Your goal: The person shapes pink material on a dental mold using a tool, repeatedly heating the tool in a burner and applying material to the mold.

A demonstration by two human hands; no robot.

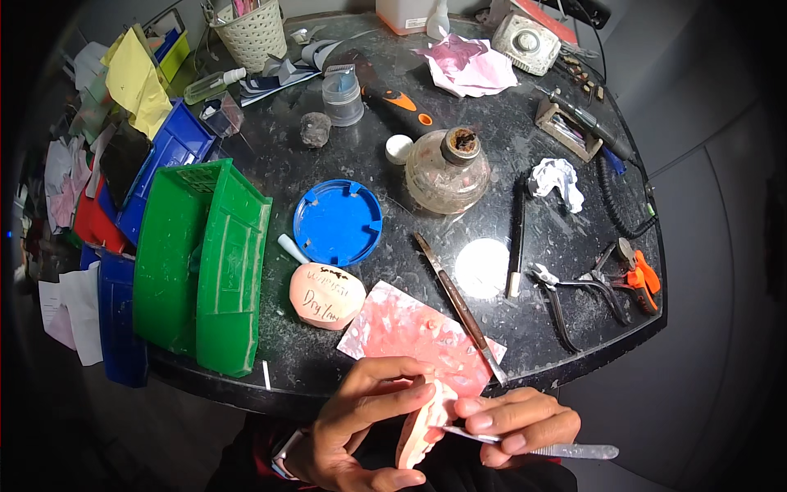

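Low in the head view, in front of the table's edge, my left hand (357, 426) grips a pinkish plaster dental cast (416, 430) on its side, fingers along the top and thumb beneath. My right hand (525, 422) is closed on a metal scalpel (578, 451), pinched between thumb and fingers, its tip against the teeth side of the cast. Just beyond both hands lies a pink-smeared sheet (410, 328). A wax knife with a brown handle (453, 295) rests across its right side. Left of the sheet sits another pink plaster piece (326, 299) with handwriting on it.
A green bin (234, 279) stands at left beside blue bins. Behind the sheet are a round blue lid (338, 225) and a glass spirit burner (447, 180). Pliers (559, 307) and orange-handled cutters (643, 279) lie at right, near a corded handpiece (594, 123).
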